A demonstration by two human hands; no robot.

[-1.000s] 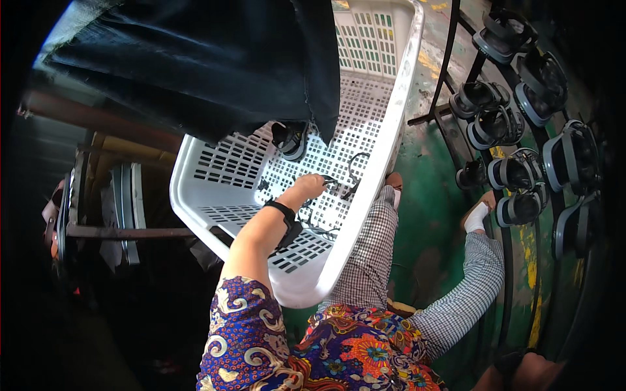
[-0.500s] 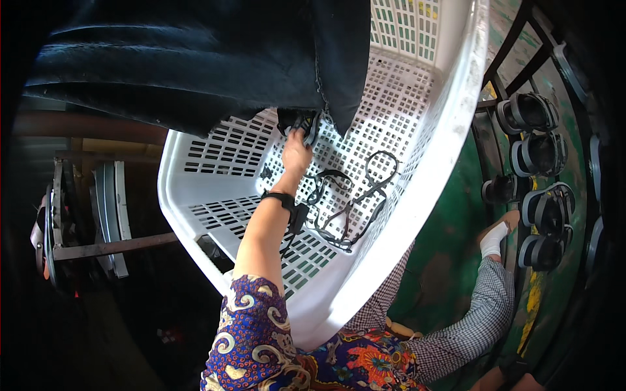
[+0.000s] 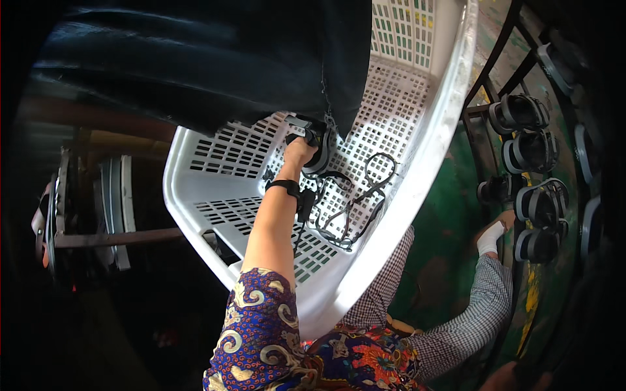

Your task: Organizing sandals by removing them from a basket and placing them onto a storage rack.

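A black sandal (image 3: 319, 155) with a grey sole sits tilted near the far end of a white plastic basket (image 3: 411, 202), with my left hand (image 3: 299, 152) on its near side, the fingers curled in and closed on its dark upper. A dark wristband (image 3: 285, 187) with a small black box rings my wrist, and my bare forearm runs back over the basket's slotted end wall to a purple patterned sleeve (image 3: 257, 326). Just beside the sandal, toward me, thin black straps (image 3: 350, 206) lie looped and crossed on the perforated basket floor. A large dark cloth (image 3: 215, 65) hangs over the basket's far left part, its ragged edge close to the sandal. To the right, more black sandals (image 3: 536, 151) with grey soles line a dark metal rack (image 3: 493, 55) above a green floor (image 3: 440, 274), near my checked trousers (image 3: 466, 332) and white sock (image 3: 490, 241). My right arm (image 3: 502, 378) is a dim blur at the lower edge; I cannot tell how its fingers stand.
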